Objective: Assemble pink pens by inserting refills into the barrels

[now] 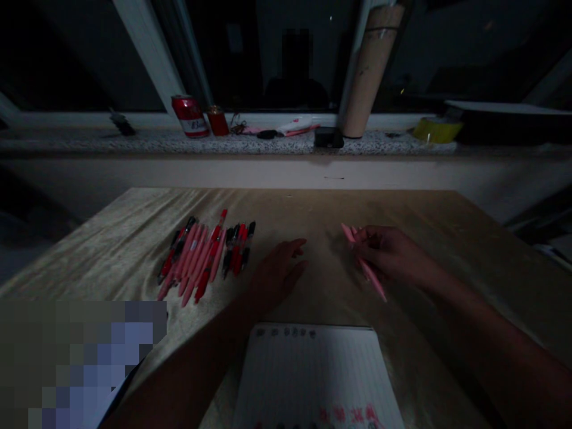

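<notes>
Fingers [373, 233] of my right hand [389, 251] grip at least one pink pen [375, 284] over the table [313, 208]. My left hand [277, 268] is unloaded, fingers loosely parted, near the other pens [192, 256].

The person's left hand [281, 271] and right hand [384, 253] are both bare, as are the left forearm [201, 357] and right forearm [473, 316] right up to where the view cuts them off. Each forearm is broad near the edge of the picture and tapers smoothly to a narrower wrist. The fingers are slender, the thumbs thicker; dim light blurs their outlines, and nails and finer skin detail are too dark to make out. In the window glass a dark silhouette [297, 92], apparently the wearer's reflection, shows rounded, sloping shoulders beneath a pixelated head; its clothing cannot be told.
</notes>
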{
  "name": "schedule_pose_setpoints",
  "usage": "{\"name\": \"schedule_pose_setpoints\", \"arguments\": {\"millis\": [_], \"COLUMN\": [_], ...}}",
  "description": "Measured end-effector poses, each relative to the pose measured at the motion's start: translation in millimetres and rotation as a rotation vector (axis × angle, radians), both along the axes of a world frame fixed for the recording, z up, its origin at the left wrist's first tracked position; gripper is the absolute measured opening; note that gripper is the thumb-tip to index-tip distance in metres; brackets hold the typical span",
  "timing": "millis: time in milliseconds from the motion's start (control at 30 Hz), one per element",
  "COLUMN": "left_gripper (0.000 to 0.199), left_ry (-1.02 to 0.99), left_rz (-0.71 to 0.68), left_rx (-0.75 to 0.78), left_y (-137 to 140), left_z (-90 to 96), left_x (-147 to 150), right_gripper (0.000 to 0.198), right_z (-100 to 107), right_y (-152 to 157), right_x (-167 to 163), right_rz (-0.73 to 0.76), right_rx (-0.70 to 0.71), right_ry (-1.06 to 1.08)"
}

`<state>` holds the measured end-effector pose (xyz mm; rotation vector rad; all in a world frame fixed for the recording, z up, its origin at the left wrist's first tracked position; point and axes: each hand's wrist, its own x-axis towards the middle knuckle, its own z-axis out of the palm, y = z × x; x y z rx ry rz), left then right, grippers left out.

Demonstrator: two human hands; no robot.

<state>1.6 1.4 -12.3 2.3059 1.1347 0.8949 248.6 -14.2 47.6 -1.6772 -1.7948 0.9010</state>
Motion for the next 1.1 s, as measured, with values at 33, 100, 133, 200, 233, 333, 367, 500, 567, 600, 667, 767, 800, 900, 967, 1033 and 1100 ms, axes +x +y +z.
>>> {"name": "schedule_pose_setpoints", "arguments": {"millis": [33, 100, 133, 200, 233, 333, 367, 500, 567, 600, 667, 767, 800, 900, 967, 1033, 1100], "left_gripper": [0.038, 0.036, 0.036, 0.035, 0.034, 0.033, 0.033, 0.031, 0.030, 0.030, 0.031, 0.031, 0.030, 0.030, 0.030, 0.030, 0.030], "left_ry": [0.002, 0.008, 0.010, 0.017, 0.019, 0.024, 0.024, 0.022, 0.024, 0.027, 0.030, 0.030, 0.031, 0.028, 0.028, 0.030, 0.028], "left_rz": [-0.001, -0.009, -0.012, -0.015, -0.014, -0.008, -0.007, -0.011, -0.015, -0.018, -0.021, -0.016, -0.015, -0.015, -0.015, -0.013, -0.010], "left_rx": [-0.004, -0.009, -0.010, -0.015, -0.016, -0.014, -0.011, -0.008, -0.017, -0.021, -0.026, -0.029, -0.030, -0.025, -0.022, -0.024, -0.026], "left_y": [-0.1, -0.5, -0.6, -0.7, -0.7, -0.4, -0.3, -0.1, -0.1, -0.2, -0.3, -0.3, -0.2, 0.2, 0.5, 0.8, 1.0], "left_z": [0.4, 1.5, 1.9, 2.5, 2.5, 2.1, 1.8, 1.0, 1.0, 1.2, 1.6, 2.1, 1.9, 0.8, -0.1, -0.5, -0.4], "left_x": [0.1, 0.0, -0.1, -0.2, -0.3, -0.2, -0.2, -0.7, -1.0, -1.1, -1.1, -0.7, -0.6, -0.6, -0.9, -1.3, -1.6], "right_gripper": [0.023, 0.024, 0.025, 0.031, 0.032, 0.033, 0.034, 0.037, 0.037, 0.038, 0.038, 0.040, 0.041, 0.042, 0.040, 0.036, 0.032], "right_z": [1.4, 2.7, 2.8, 2.0, 1.0, -4.4, -6.9, -16.5, -19.3, -20.1, -20.5, -19.5, -18.9, -17.2, -17.2, -19.1, -22.9], "right_y": [3.7, 11.7, 15.8, 23.4, 26.7, 33.3, 34.6, 37.8, 39.3, 40.0, 41.1, 41.4, 41.1, 39.4, 38.7, 39.0, 40.2], "right_x": [7.5, 22.5, 29.7, 43.1, 48.9, 61.8, 64.5, 70.2, 71.4, 71.9, 72.6, 72.8, 72.7, 72.5, 73.5, 75.8, 79.2], "right_rz": [-0.038, -0.071, -0.098, -0.148, -0.170, -0.194, -0.192, -0.193, -0.181, -0.181, -0.186, -0.193, -0.188, -0.185, -0.191, -0.200, -0.207], "right_rx": [-0.017, 0.006, 0.030, 0.005, -0.024, -0.087, -0.101, -0.162, -0.189, -0.201, -0.219, -0.232, -0.235, -0.250, -0.268, -0.289, -0.307], "right_ry": [-0.050, -0.175, -0.239, -0.362, -0.423, -0.529, -0.545, -0.624, -0.645, -0.646, -0.642, -0.670, -0.677, -0.660, -0.622, -0.573, -0.526]}}
